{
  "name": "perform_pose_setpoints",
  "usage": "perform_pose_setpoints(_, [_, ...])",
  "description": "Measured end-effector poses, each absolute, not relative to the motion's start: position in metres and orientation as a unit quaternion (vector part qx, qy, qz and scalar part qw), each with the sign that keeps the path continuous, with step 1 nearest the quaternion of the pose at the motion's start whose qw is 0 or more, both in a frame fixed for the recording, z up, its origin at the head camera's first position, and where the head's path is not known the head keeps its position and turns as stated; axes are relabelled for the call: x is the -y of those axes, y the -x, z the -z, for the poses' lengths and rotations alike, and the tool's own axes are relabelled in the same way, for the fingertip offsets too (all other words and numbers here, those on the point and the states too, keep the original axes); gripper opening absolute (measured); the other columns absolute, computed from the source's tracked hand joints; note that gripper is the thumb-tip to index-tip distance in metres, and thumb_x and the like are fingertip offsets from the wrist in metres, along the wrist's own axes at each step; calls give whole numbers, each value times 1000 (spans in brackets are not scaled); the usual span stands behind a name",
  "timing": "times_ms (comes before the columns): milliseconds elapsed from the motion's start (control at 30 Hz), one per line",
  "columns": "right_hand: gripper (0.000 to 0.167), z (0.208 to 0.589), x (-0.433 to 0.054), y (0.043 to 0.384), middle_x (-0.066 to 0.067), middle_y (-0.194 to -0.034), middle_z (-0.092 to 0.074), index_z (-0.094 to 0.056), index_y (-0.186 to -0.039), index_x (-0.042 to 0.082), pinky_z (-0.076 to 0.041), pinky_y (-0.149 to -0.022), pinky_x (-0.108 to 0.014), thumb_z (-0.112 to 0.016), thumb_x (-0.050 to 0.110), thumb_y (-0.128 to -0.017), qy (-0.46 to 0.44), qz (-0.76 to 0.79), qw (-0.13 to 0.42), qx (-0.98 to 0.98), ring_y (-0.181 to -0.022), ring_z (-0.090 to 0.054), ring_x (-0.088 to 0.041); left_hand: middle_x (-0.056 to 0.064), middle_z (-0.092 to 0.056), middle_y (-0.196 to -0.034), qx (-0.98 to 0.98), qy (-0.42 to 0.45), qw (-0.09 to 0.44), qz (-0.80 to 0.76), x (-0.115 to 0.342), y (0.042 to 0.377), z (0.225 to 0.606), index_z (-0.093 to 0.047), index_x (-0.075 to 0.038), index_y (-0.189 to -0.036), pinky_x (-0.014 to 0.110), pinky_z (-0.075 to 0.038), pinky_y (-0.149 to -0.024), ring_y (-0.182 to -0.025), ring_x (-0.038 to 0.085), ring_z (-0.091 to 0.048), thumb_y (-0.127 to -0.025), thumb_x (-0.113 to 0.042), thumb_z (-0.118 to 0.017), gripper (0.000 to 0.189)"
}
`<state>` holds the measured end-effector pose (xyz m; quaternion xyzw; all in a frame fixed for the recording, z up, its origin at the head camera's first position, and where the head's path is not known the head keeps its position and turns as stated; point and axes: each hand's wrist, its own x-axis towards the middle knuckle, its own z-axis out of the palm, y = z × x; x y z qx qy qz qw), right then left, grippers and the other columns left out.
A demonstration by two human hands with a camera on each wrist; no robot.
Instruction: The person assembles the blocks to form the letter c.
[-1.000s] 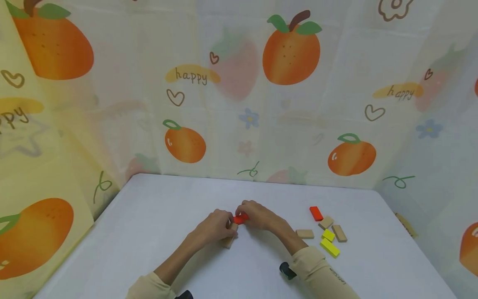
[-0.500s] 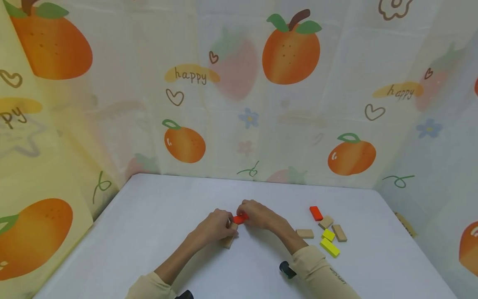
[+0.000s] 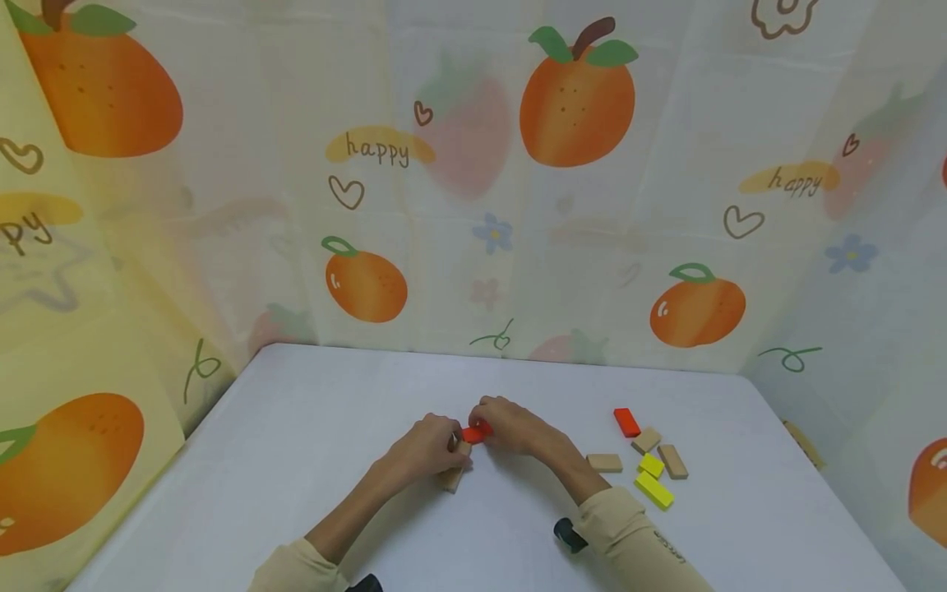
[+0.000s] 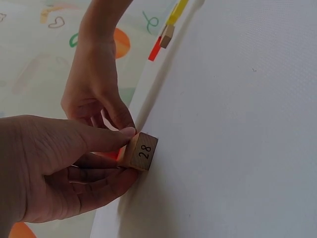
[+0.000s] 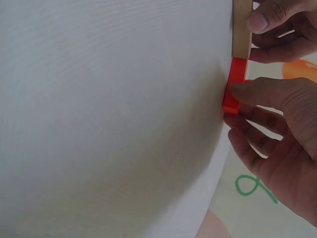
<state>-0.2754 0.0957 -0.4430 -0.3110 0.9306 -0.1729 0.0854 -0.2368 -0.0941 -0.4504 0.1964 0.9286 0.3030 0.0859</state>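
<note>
My left hand (image 3: pixel 423 448) grips a plain wooden block (image 3: pixel 454 478) lying on the white table, thumb on one side and fingers on the other. Its near end bears the number 28 in the left wrist view, where the wooden block (image 4: pixel 143 152) faces the camera. With thumb and fingers, my right hand (image 3: pixel 512 425) pinches a red block (image 3: pixel 472 435) at the far end of the wooden one. In the right wrist view the red block (image 5: pixel 237 72) and the wooden block meet end to end at a slight angle. My fingers partly cover both blocks.
To the right on the table (image 3: pixel 518 543) lie loose blocks: a red block (image 3: pixel 626 423), several plain wooden ones such as the wooden block (image 3: pixel 603 463), and two yellow ones, including the longer yellow block (image 3: pixel 654 491). A fruit-printed curtain (image 3: pixel 473 271) borders the table's back.
</note>
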Motion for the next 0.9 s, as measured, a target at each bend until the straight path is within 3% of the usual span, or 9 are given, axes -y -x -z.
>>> perform_pose_setpoints(300, [44, 445, -103, 275, -9, -120, -68, -64, -134, 10, -61, -100, -39, -73, -1, -93, 299, 191, 92, -931, -111, -63, -22, 0, -65, -81, -929, -221, 73, -287, 106, 244, 453, -74, 0, -117, 21, -47, -57, -68, 11, -56, -90, -25, -82, 37])
perform_pose_setpoints(367, [43, 444, -108, 273, -10, -123, -68, -63, -135, 10, -61, -100, -42, -71, 0, -94, 292, 202, 88, -931, -113, -63, -24, 0, -68, -89, -925, -249, 64, -280, 109, 248, 455, -74, -2, -121, 22, -52, -64, -77, 11, -60, -92, -26, -80, 38])
perform_pose_setpoints(467, [41, 440, -115, 271, -11, -127, -67, -62, -136, 11, -60, -102, -46, -69, 3, -96, 280, 218, 80, -931, -118, -63, -26, 1, -72, -111, -914, -296, 57, -272, 116, 254, 457, -74, -7, -124, 29, -62, -84, -100, 16, -67, -94, -29, -78, 37])
perform_pose_setpoints(600, [41, 433, -127, 267, -13, -130, -65, -61, -137, 10, -59, -104, -50, -67, 3, -97, 268, 241, 72, -930, -121, -62, -29, 3, -70, -134, -893, -369, 51, -253, 123, 265, 459, -73, -13, -129, 41, -60, -105, -125, 22, -67, -96, -32, -77, 38])
perform_pose_setpoints(900, [41, 415, -165, 264, -18, -137, -64, -59, -139, 5, -58, -105, -54, -64, 1, -98, 291, 268, 48, -917, -126, -61, -38, -2, -68, -143, -843, -476, 67, -241, 132, 281, 466, -75, -16, -131, 38, -53, -114, -134, 16, -64, -97, -29, -75, 36])
